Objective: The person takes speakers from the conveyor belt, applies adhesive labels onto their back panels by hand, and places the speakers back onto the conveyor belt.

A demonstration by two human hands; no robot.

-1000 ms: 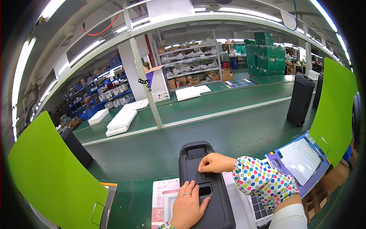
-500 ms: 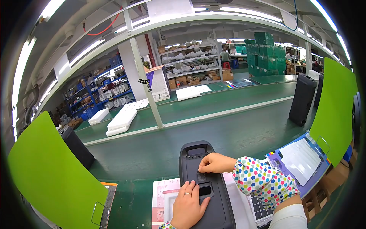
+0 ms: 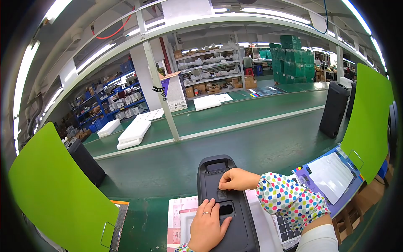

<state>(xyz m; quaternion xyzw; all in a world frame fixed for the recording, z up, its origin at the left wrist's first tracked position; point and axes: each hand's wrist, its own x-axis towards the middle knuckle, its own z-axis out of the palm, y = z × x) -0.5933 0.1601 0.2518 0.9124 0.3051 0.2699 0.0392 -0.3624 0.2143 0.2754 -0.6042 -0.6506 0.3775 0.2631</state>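
Note:
A black speaker (image 3: 239, 229) lies on its front or back before me, its handle end pointing away. My left hand (image 3: 206, 229), a ring on one finger, rests flat on it with fingers stretched out, beside a dark oblong recess (image 3: 226, 209). Higher up on the same face, my right hand (image 3: 235, 179) is closed in a pinch at the upper edge of a small dark printed label (image 3: 221, 194). Whatever the pinched fingertips hold is hidden. A dotted sleeve (image 3: 289, 197) covers my right forearm.
Pink-and-white printed card (image 3: 178, 222) lies under the speaker. Green panels stand at left (image 3: 50, 193) and right (image 3: 369, 122). Other black speakers stand on the belt at left (image 3: 86, 161) and right (image 3: 334, 109). White sheets (image 3: 331, 176) lie at right; a metal post (image 3: 161, 92) rises ahead.
The standing speakers at left and right have shifted slightly to the right along the belt. Both my hands and the speaker under them look unchanged.

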